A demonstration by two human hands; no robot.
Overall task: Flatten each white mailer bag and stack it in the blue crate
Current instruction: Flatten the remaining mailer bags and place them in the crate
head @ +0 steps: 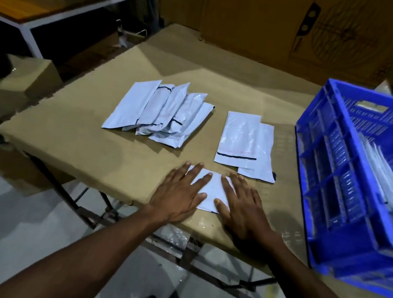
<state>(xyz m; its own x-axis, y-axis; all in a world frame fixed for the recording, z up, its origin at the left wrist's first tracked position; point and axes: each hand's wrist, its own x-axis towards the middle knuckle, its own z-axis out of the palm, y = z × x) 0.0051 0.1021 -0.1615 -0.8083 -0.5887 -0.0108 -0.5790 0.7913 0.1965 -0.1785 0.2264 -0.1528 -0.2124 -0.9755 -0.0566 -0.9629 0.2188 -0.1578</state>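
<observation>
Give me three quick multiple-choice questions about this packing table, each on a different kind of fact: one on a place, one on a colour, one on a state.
1. Where is the crate?
A. at the table's right side
B. on the floor
C. on the far shelf

2. What colour is the crate?
A. green
B. red
C. blue

3. What are the hands doing to the near mailer bag?
A. lifting it
B. pressing it flat
C. tearing it

Answers:
1 A: it stands on the cardboard-covered table, right of the loose bags.
2 C: its slotted walls are bright blue.
3 B: the left hand and right hand lie on it with straight, spread fingers.
</observation>
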